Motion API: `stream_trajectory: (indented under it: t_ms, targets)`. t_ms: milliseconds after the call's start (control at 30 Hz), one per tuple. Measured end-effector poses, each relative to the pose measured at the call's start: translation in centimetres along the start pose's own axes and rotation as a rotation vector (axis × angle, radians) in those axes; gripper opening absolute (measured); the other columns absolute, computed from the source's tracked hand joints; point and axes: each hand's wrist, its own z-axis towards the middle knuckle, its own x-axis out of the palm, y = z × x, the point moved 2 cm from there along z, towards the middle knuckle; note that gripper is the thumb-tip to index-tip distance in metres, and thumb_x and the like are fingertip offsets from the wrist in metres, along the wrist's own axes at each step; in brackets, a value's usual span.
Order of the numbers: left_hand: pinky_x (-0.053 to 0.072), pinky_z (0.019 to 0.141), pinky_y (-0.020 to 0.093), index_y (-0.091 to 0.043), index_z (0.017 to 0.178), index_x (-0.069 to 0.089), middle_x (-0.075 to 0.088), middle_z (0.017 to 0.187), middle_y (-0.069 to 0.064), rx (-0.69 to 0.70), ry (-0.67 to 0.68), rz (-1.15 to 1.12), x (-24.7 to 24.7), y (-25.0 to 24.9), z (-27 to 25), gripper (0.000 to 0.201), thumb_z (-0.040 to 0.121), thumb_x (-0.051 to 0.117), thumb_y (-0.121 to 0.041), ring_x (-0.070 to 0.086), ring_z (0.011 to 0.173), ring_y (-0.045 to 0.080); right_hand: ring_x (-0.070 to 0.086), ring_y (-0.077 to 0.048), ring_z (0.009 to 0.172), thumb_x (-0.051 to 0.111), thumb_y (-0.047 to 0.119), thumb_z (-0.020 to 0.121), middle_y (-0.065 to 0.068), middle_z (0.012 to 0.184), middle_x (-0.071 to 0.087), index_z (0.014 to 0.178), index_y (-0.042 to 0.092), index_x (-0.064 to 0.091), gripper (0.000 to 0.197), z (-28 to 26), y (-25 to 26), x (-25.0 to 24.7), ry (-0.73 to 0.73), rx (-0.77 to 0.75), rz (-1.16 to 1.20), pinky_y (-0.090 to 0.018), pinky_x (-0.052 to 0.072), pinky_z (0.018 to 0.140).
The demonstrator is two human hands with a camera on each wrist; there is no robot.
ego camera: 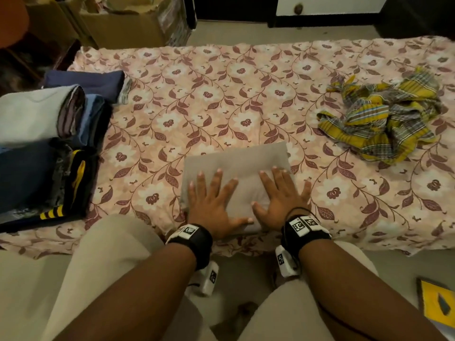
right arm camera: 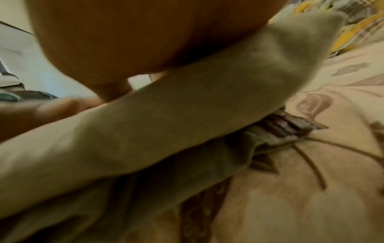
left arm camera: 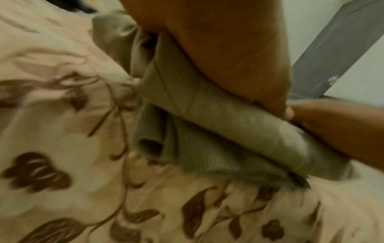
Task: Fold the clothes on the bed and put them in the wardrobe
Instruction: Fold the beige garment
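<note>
From the head camera: my left hand (ego camera: 213, 202) and right hand (ego camera: 279, 196) lie flat, fingers spread, pressing a folded grey-beige cotton garment (ego camera: 240, 158) at the near edge of the bed covered in a pink floral-print sheet (ego camera: 221, 94). Neither grip closes on anything; both palms only bear down. At 9 o'clock from the garment a stack of folded clothes in blue, grey and black with yellow stripes (ego camera: 49, 148) stands along the bed's left side. At 2 o'clock, well apart, a crumpled yellow-and-grey checked cloth (ego camera: 384, 119) lies unfolded. Open sheet runs between them, leaving room to slide the bundle leftward toward the stack.

From the left wrist camera: the garment (left arm camera: 228, 123) shows several soft layers under my palm, their loose edges fanning toward the sheet (left arm camera: 62, 148).

From the right wrist camera: the garment's thick rounded fold (right arm camera: 166, 123) sits beneath my hand, blurred, with the yellow checked cloth (right arm camera: 353, 24) beyond it.

The bundle looks light, limp and likely to spring open. I judge it best lifted with both hands slipped under opposite sides, thumbs on top, keeping the layers pinched. The near edge overhangs close to my knees, so it could slip off toward the floor.
</note>
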Motion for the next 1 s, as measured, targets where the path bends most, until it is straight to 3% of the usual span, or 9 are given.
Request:
stream_trajectory:
  t_ms: [100, 233, 433, 500, 600, 700, 833, 933, 1000]
  targets:
    - [-0.011, 0.12, 0.068, -0.053, 0.154, -0.026, -0.049, 0.159, -0.004, -0.191, 0.042, -0.212, 1.9, 1.5, -0.5, 0.145, 0.045, 0.05, -0.109, -0.036, 0.149, 0.043, -0.019, -0.024, 0.154, 0.024, 0.101, 0.069, 0.015, 0.165, -0.027, 0.154, 0.046, -0.021, 0.11, 1.0, -2.5, 1.2, 0.042, 0.013, 0.013, -0.066, -0.017, 0.116]
    - [-0.001, 0.121, 0.073, -0.053, 0.152, -0.03, -0.051, 0.158, -0.002, -0.218, 0.068, -0.238, 3.3, 1.6, 0.7, 0.151, 0.039, 0.051, -0.11, -0.035, 0.15, 0.043, -0.017, -0.026, 0.155, 0.028, 0.102, 0.065, 0.018, 0.163, -0.029, 0.151, 0.049, -0.026, 0.115, 2.5, -3.3, 2.7, 0.118, 0.01, 0.081, -0.067, 0.0, 0.12]
    - [-0.006, 0.116, 0.079, -0.046, 0.148, -0.042, -0.055, 0.154, 0.004, -0.285, 0.277, -0.186, 0.6, 0.5, 1.5, 0.156, 0.035, 0.042, -0.114, -0.04, 0.146, 0.046, -0.022, -0.033, 0.153, 0.029, 0.096, 0.068, 0.009, 0.166, -0.024, 0.155, 0.042, -0.017, 0.112, 3.2, -1.6, -0.5, 0.257, 0.085, -0.073, -0.073, -0.007, 0.115]
    - [-0.018, 0.113, 0.078, -0.039, 0.148, -0.044, -0.054, 0.154, 0.005, -0.219, 0.317, -0.106, -1.9, -0.3, 1.5, 0.159, 0.038, 0.044, -0.112, -0.047, 0.141, 0.044, -0.015, -0.038, 0.153, 0.034, 0.084, 0.077, -0.001, 0.169, -0.014, 0.158, 0.032, -0.005, 0.104, 3.3, 1.0, -3.2, 0.149, 0.069, -0.12, -0.072, -0.001, 0.116]
    - [-0.025, 0.116, 0.065, -0.041, 0.15, -0.04, -0.054, 0.154, -0.002, 0.003, 0.219, -0.035, -5.5, -0.7, 4.0, 0.152, 0.052, 0.06, -0.1, -0.051, 0.141, 0.034, -0.006, -0.032, 0.156, 0.037, 0.069, 0.087, -0.001, 0.17, -0.007, 0.159, 0.03, -0.002, 0.091, 5.5, 5.2, -5.1, -0.106, -0.115, 0.003, -0.066, 0.004, 0.118]
    - [-0.022, 0.12, 0.064, -0.044, 0.156, -0.025, -0.041, 0.161, -0.009, 0.077, 0.248, -0.036, -4.5, 1.1, 8.1, 0.152, 0.049, 0.069, -0.096, -0.045, 0.146, 0.031, -0.013, -0.025, 0.156, 0.041, 0.073, 0.083, 0.007, 0.169, -0.016, 0.157, 0.033, -0.015, 0.101, 8.8, 6.5, -2.4, 0.115, -0.123, 0.031, -0.068, -0.006, 0.119]
    - [-0.01, 0.124, 0.064, -0.051, 0.16, -0.01, -0.025, 0.171, -0.007, 0.023, 0.16, -0.133, -0.1, 3.0, 8.6, 0.135, 0.051, 0.045, -0.11, -0.029, 0.155, 0.03, -0.018, -0.02, 0.154, 0.028, 0.099, 0.066, 0.01, 0.167, -0.021, 0.157, 0.041, -0.015, 0.116, 10.9, 4.4, 0.5, 0.218, -0.072, -0.042, -0.07, -0.015, 0.113]
    - [-0.012, 0.121, 0.068, -0.05, 0.16, -0.011, -0.023, 0.171, -0.011, -0.196, 0.077, -0.197, 0.9, 4.2, 7.6, 0.123, 0.057, 0.017, -0.112, -0.019, 0.158, 0.034, -0.017, -0.022, 0.155, 0.024, 0.109, 0.053, 0.013, 0.167, -0.019, 0.155, 0.043, -0.014, 0.127, 11.4, 1.2, 0.0, 0.203, 0.095, 0.056, -0.072, -0.007, 0.115]
    - [-0.005, 0.122, 0.071, -0.051, 0.159, -0.013, -0.023, 0.17, -0.013, -0.316, 0.087, -0.269, 1.4, 5.0, 7.4, 0.12, 0.056, 0.005, -0.111, -0.011, 0.158, 0.039, -0.016, -0.028, 0.155, 0.025, 0.111, 0.05, 0.014, 0.167, -0.02, 0.154, 0.047, -0.014, 0.128, 11.2, -0.5, -0.2, 0.196, 0.188, 0.128, -0.072, -0.007, 0.116]
